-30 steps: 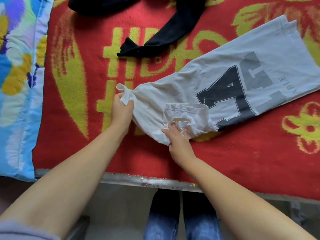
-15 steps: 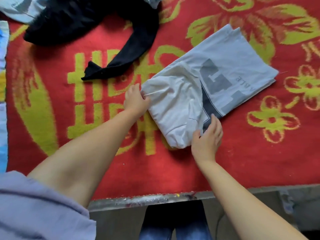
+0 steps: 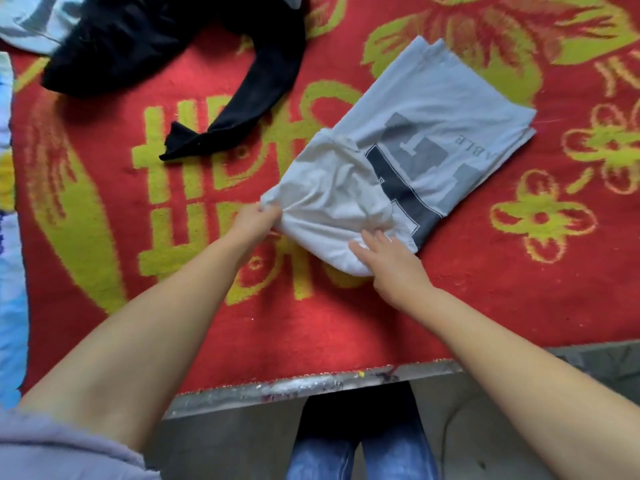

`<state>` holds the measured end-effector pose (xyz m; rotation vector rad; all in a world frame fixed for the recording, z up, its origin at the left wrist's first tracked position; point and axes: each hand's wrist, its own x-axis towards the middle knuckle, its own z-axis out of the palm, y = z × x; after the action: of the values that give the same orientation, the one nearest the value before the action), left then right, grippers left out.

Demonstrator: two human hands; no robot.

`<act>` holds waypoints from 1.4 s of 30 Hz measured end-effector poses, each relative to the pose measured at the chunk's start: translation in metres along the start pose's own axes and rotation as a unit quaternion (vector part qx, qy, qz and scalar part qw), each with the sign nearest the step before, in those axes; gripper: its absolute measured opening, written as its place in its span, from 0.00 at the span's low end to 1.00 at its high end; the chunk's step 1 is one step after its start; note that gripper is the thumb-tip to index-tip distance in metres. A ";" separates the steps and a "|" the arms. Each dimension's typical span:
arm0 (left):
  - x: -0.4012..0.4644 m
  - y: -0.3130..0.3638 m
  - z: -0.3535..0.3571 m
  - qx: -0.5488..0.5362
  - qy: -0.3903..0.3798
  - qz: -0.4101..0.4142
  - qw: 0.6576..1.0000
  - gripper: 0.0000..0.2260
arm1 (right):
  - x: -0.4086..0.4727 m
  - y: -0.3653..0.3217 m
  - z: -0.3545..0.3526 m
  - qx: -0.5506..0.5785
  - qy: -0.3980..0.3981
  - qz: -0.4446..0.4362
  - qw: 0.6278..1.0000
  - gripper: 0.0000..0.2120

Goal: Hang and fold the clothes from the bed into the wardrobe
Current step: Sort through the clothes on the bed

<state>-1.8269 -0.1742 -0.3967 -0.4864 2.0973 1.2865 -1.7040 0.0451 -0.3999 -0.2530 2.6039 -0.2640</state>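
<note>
Now my left hand (image 3: 254, 220) pinches the near-left corner of the folded white T-shirt (image 3: 408, 161), bunching the cloth there. My right hand (image 3: 391, 263) rests on its near edge, fingers fairly straight and slightly spread. It lies on the red-and-yellow blanket (image 3: 485, 289), right of the bed's middle, while a black garment (image 3: 166, 46) sprawls toward the far-left corner.

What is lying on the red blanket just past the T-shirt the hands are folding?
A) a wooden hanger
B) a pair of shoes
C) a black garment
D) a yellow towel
C: a black garment sprawls on the red blanket beyond the white T-shirt, which the left hand pinches and the right hand presses.
</note>
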 end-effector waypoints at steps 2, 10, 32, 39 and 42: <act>-0.028 -0.026 -0.004 -0.007 -0.073 -0.042 0.996 0.05 | -0.028 0.012 -0.001 0.009 -0.065 -0.068 0.996 0.36; -0.079 -0.113 -0.013 0.445 0.002 0.234 0.864 0.15 | -0.118 -0.008 0.075 -0.043 -0.139 -0.034 0.989 0.46; 0.041 0.078 0.040 0.025 -0.169 0.032 0.985 0.07 | -0.010 0.118 -0.022 0.611 0.196 0.303 0.704 0.17; 0.046 0.015 0.086 0.149 0.081 0.218 0.961 0.13 | 0.011 0.102 0.003 0.490 0.317 0.346 0.735 0.05; 0.046 0.008 0.084 0.164 0.129 0.235 0.949 0.12 | 0.012 0.099 0.003 0.465 0.328 0.358 0.740 0.08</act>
<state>-1.8393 -0.0952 -0.4499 -0.0016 2.6992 1.1234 -1.7257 0.1373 -0.4312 1.3736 2.5321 -1.4827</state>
